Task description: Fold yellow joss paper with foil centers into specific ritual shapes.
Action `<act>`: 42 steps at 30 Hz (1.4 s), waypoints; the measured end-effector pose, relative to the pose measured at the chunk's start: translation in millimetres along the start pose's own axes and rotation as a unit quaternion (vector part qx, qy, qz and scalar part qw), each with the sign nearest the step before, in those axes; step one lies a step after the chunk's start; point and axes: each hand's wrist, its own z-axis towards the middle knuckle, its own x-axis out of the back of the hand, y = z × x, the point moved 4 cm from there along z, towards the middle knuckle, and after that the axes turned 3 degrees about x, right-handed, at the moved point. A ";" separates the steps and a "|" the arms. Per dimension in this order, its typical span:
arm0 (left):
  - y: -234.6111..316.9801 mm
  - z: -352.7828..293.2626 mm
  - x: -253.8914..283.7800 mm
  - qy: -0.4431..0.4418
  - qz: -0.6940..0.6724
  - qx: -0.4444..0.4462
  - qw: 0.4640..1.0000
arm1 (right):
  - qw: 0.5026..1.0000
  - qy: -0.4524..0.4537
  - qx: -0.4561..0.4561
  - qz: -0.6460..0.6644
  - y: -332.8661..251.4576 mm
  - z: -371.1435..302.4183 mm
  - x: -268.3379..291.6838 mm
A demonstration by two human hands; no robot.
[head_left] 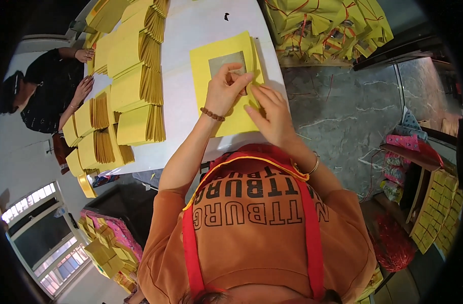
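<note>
A stack of yellow paper sheets [199,57] with a grey square patch [217,64] on its top lies on the white table in front of me. My left hand [225,93] is over the patch, its thumb and fingers curled together in a pinch; whatever is between them is hidden. At the right edge of the stack is my right hand [274,114]. Its fingers are stretched out toward the left fingertips, with the thumb apart, resting against the yellow paper. The right edge of the paper bends up a little.
Folded yellow paper bundles [125,76] stand in rows on the left of the white table [183,25]. Beyond them sits another person [51,91], hands at the bundles. Yellow packets tied with red string [327,28] are piled at the far right. A small black scrap [226,16] lies on the table.
</note>
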 end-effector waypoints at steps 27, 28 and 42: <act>-13.2 2.8 12.9 -0.022 -0.100 0.054 0.993 | 0.900 0.028 -0.202 0.386 19.6 18.5 -8.6; -13.4 2.9 13.1 -0.021 -0.101 0.054 0.993 | 0.864 0.040 -0.233 0.444 21.6 19.3 -12.0; -17.1 4.8 14.5 -0.026 -0.123 0.056 0.990 | 0.979 0.098 -0.048 0.175 17.8 17.5 0.2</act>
